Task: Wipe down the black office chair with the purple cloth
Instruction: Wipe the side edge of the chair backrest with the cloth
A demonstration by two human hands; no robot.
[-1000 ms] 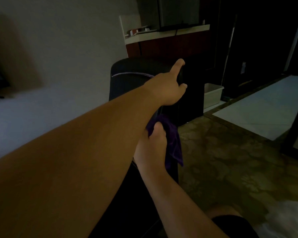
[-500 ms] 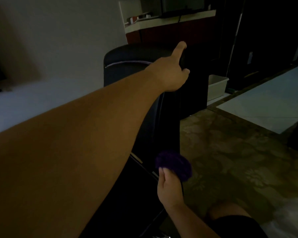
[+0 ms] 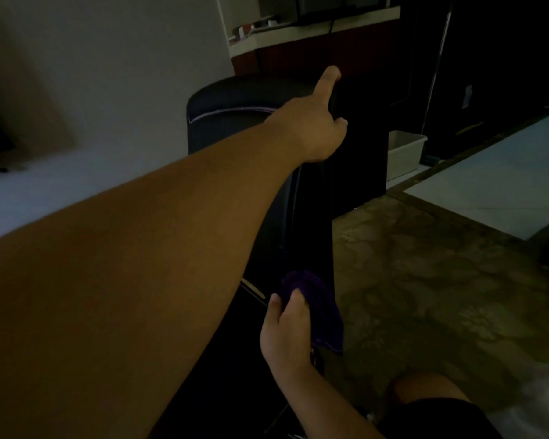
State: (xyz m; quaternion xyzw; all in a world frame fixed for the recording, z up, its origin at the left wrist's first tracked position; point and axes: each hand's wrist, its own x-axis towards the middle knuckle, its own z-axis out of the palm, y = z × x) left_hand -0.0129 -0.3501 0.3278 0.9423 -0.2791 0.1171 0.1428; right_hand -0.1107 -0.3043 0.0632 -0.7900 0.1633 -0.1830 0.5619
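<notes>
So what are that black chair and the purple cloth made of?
The black chair looks like leather or faux leather: smooth, faintly sheeny, with a pale stitched seam across its back. The purple cloth, gripped in the right hand, looks soft and fuzzy, perhaps microfibre; the dim light leaves that open.

Left hand (image 3: pixel 311 128) fingers behind chair (image 3: pixel 235 99); its base in darkness.

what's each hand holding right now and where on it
The left hand grips the chair at the upper right edge of its backrest. The right hand holds the bunched cloth by its near side, low on the chair.
</notes>
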